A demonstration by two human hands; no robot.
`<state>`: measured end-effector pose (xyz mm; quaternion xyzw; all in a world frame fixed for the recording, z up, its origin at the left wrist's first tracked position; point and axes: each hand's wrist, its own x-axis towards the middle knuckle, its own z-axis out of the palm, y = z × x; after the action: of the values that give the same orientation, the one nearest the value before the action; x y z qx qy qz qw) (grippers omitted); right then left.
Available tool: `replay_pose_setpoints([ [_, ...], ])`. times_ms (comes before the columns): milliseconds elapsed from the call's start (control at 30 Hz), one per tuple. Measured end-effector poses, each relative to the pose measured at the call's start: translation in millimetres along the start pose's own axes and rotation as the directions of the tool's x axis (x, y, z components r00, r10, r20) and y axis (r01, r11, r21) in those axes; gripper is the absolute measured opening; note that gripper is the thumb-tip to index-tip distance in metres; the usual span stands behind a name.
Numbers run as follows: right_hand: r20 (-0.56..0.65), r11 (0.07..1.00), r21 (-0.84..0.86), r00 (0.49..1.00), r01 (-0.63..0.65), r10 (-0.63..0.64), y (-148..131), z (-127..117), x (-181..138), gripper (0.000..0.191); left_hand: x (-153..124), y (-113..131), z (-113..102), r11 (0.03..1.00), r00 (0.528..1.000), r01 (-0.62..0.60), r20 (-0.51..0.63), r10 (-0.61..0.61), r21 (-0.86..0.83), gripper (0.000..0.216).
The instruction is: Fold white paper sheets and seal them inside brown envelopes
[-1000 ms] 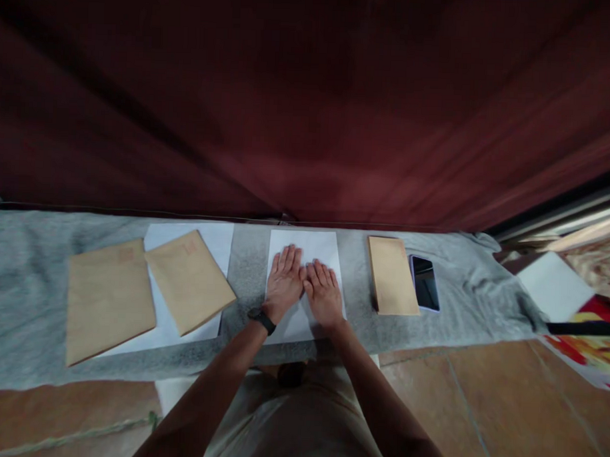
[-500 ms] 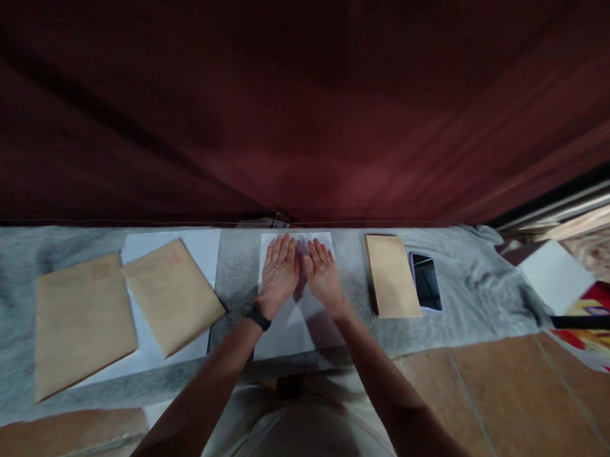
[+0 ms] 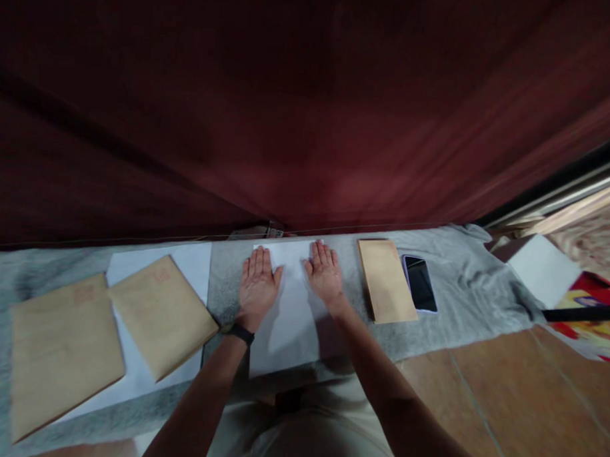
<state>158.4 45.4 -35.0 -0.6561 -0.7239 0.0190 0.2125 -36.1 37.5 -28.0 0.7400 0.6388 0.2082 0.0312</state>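
A white sheet of paper lies on the grey cloth in front of me. My left hand rests flat at its upper left edge, fingers stretched out and thumb spread, with a dark band on the wrist. On the upper right part of the sheet lies my right hand, also flat with its fingers extended. Neither hand grips anything. To the right of the sheet is a stack of narrow brown envelopes.
A phone lies beside the narrow envelopes. At left, a larger brown envelope and a tilted brown envelope partly cover white paper. The grey cloth stretches right, toward a white box. A dark red curtain hangs behind.
My hands have moved apart across the sheet: the left slid out to its left edge, the right shifted slightly toward its right side. The view has tilted a little.
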Motion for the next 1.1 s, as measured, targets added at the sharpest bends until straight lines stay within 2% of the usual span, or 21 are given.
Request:
replay_pose_setpoints([
  [100,-0.027,0.999,0.005,0.999,-0.041,0.041,1,-10,-7,0.057,-5,0,-7,1.000,1.000,0.004,-0.017,-0.004,-0.005,0.069],
  [200,-0.024,0.999,0.026,0.999,-0.039,0.039,-18,-21,-32,0.056,-22,10,-15,0.999,0.999,-0.037,-0.033,0.037,-0.004,0.065],
  [300,0.026,0.993,0.084,0.996,0.079,-0.082,-44,-28,-74,0.055,-57,26,-23,0.993,0.992,-0.121,0.028,0.122,-0.011,0.062],
  [367,0.054,0.990,0.102,0.993,0.096,-0.102,-55,-32,-104,0.055,-85,33,-27,0.988,0.985,-0.152,0.081,0.153,-0.008,0.062],
  [500,0.085,0.987,0.087,0.986,0.135,-0.143,-53,-39,-142,0.057,-126,34,-33,0.986,0.980,-0.165,0.118,0.162,0.017,0.062],
  [900,0.028,0.996,-0.052,0.997,0.077,-0.076,-2,-60,-165,0.063,-155,6,-49,0.992,0.992,-0.121,0.029,0.120,0.030,0.070],
  [1000,0.004,0.997,-0.061,0.999,0.045,-0.045,-1,-61,-167,0.062,-161,6,-51,0.994,0.995,-0.096,0.003,0.096,0.043,0.068],
  [1100,0.026,0.998,-0.025,0.998,0.062,-0.061,-14,-61,-161,0.060,-163,21,-51,0.993,0.994,-0.111,0.010,0.111,0.033,0.066],
])
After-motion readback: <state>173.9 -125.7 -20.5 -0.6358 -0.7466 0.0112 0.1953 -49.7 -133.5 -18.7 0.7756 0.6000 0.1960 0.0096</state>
